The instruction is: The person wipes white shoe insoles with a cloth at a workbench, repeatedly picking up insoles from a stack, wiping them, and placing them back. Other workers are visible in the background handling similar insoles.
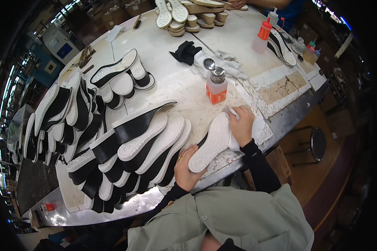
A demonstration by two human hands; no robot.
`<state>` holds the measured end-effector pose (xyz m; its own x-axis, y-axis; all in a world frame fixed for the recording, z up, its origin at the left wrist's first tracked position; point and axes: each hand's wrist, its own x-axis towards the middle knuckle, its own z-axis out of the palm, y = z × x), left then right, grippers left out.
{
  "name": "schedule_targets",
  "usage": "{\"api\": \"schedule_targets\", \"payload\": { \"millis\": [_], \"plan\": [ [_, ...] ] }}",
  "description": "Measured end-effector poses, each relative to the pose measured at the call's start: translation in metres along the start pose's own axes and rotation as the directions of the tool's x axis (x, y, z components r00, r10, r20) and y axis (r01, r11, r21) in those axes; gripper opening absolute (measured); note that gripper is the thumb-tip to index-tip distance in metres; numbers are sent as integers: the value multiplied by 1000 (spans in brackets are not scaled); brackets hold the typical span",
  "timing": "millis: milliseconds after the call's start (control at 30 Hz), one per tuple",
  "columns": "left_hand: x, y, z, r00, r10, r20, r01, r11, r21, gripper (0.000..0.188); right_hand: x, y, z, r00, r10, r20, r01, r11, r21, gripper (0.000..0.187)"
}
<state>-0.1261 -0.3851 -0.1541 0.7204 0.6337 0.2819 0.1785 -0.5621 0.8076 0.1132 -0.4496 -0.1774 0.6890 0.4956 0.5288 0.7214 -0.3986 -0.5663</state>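
Observation:
A white shoe sole [210, 145] with a curved-line tread lies tilted over the table edge in front of me, its tread facing up. My left hand [187, 169] grips its rounded heel end. At the toe end, my right hand [241, 125] pinches a piece of white cloth [232, 111] against the sole. Just beyond stands a clear bottle [216, 88] with a metal top and an orange label. Left of my left hand, white-and-black wedge soles [144, 138] are piled in overlapping rows.
More soles [73, 108] are heaped at the left, and a smaller group [121, 83] lies behind. Black cloth [187, 52] and white rags [226, 62] sit mid-table. A red-capped bottle [262, 35] stands far right. A round stool [318, 144] is beside the table. Another person's hand [237, 3] shows at the far edge.

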Motion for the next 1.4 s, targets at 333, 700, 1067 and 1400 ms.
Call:
{"api": "schedule_targets", "payload": {
  "millis": [333,700,1067,1400],
  "plan": [
    [-4,-3,0,1000,-9,-8,9,1000,-2,65,-34,-69,-21,981,-169,96,154,977,150,17],
    [-7,-3,0,999,-48,9,48,998,-32,72,-88,-82,-55,982,-136,127,96,955,281,13],
    [-5,10,-12,991,-131,3,129,980,-151,62,4,14,-2,998,-40,53,29,980,198,12],
    [-61,72,-197,843,312,-438,-307,948,84,64,-3,38,5,993,76,86,-101,939,330,15]
  ]
}}
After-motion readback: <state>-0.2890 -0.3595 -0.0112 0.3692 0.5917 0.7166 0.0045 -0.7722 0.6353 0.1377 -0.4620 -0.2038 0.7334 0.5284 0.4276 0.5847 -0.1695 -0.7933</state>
